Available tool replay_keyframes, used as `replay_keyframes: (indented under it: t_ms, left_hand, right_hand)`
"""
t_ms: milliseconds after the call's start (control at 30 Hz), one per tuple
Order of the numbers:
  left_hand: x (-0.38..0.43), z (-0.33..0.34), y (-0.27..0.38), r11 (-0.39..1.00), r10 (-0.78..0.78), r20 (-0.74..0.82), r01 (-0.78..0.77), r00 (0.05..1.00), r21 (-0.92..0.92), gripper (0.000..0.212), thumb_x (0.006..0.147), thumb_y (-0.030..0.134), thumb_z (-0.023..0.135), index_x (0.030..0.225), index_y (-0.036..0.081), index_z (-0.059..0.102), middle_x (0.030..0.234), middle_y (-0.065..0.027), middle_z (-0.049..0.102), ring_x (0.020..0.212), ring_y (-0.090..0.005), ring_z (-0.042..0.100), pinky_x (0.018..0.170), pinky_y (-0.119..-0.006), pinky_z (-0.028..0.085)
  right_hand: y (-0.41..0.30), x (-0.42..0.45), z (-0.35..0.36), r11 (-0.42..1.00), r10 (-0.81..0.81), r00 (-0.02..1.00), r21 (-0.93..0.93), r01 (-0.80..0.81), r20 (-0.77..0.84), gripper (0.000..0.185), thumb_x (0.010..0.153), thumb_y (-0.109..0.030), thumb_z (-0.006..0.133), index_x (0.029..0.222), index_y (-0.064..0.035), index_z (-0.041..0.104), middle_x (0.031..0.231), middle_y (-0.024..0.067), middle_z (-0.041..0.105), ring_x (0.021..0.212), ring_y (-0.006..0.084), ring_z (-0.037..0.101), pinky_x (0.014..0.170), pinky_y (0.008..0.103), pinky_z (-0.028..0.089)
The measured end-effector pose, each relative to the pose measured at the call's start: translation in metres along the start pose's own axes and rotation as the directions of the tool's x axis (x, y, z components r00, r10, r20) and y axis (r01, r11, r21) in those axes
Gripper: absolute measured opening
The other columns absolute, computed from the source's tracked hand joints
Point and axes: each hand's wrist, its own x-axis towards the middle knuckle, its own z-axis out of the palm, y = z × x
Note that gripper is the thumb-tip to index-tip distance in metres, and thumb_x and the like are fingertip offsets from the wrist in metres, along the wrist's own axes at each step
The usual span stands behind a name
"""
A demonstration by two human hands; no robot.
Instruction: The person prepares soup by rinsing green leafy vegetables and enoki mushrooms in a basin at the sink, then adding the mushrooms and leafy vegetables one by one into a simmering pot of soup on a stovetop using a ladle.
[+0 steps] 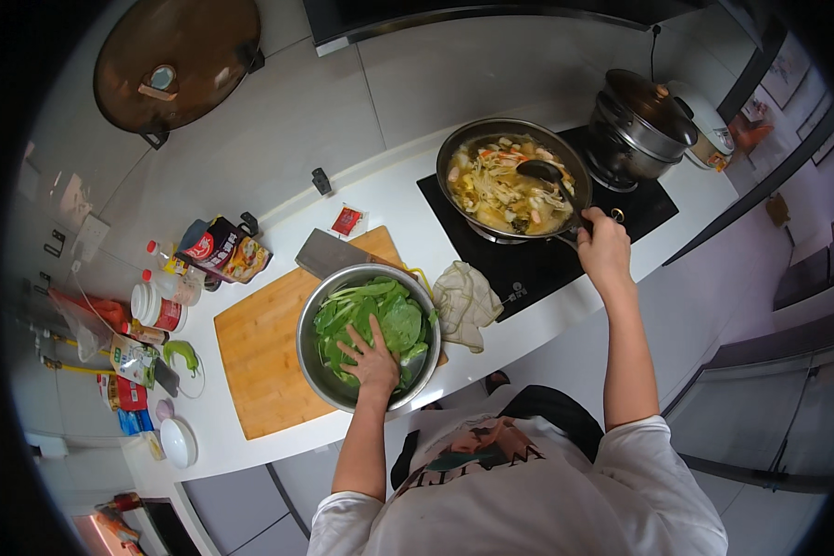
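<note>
With spread fingers, my left hand (375,365) rests on leafy greens (401,323) inside a stainless steel bowl (307,361). The bowl stands on the right part of a wooden cutting board (267,368). My right hand (607,250) grips the handle of a black ladle (538,170). Its head dips into a stew (483,191) of enoki mushrooms, orange strips and other pieces in broth. That stew fills a dark frying pan (445,156) on the left burner of a black glass cooktop (525,267).
Beside the bowl lie a cleaver (326,254) and a crumpled cloth (465,306). A lidded steel pot (632,139) occupies the other burner, with a rice cooker (702,132) behind. Seasoning pouches (226,250), jars (156,309), a green pepper (181,354) and a white bowl (178,443) stand left.
</note>
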Motion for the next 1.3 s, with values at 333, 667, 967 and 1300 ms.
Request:
replay_keyframes:
  t_ms: [333,667,967,1300]
  left_hand:
    - [0.001,-0.003,0.002,1.000,-0.016,0.017,0.016,1.000,-0.017,0.086,0.086,0.034,0.053,0.142,0.025,-0.011,0.144,-0.0268,-0.015,0.128,-0.0559,-0.005,0.095,-0.071,0.015]
    - [0.003,-0.001,0.003,0.999,-0.038,0.031,0.038,0.999,-0.013,0.085,0.087,0.034,0.052,0.142,0.026,-0.013,0.144,-0.0263,-0.016,0.129,-0.0549,-0.005,0.095,-0.070,0.016]
    - [0.002,-0.005,0.003,0.999,-0.035,0.038,0.034,0.999,0.009,0.085,0.087,0.036,0.052,0.142,0.025,-0.012,0.144,-0.0269,-0.016,0.129,-0.0553,-0.004,0.095,-0.070,0.016]
    - [0.002,-0.001,0.006,1.000,-0.013,0.005,0.013,1.000,0.025,0.085,0.086,0.036,0.053,0.142,0.025,-0.010,0.143,-0.0276,-0.014,0.128,-0.0571,-0.002,0.093,-0.071,0.019]
  right_hand:
    - [0.012,0.055,0.038,0.988,0.142,0.990,0.057,-0.141,-0.024,0.026,0.080,-0.009,0.052,0.103,0.0015,0.053,0.091,0.0258,0.061,0.088,0.0412,0.058,0.078,0.0465,0.045]
    - [0.006,0.094,0.084,0.486,0.352,0.820,0.661,-0.572,0.451,0.009,0.080,-0.002,0.054,0.087,0.0025,0.053,0.059,0.0079,0.053,0.042,0.0123,0.046,0.035,0.0266,0.031]
    - [-0.029,0.042,0.036,0.989,-0.150,0.965,0.030,0.147,0.214,0.026,0.076,-0.010,0.059,0.101,-0.0041,0.061,0.094,0.0204,0.063,0.091,0.0366,0.059,0.081,0.0410,0.045]
    - [-0.017,-0.012,-0.037,0.992,-0.126,0.987,0.014,0.125,0.102,0.025,0.074,-0.002,0.058,0.099,-0.0017,0.060,0.094,0.0182,0.060,0.084,0.0355,0.059,0.072,0.0408,0.046]
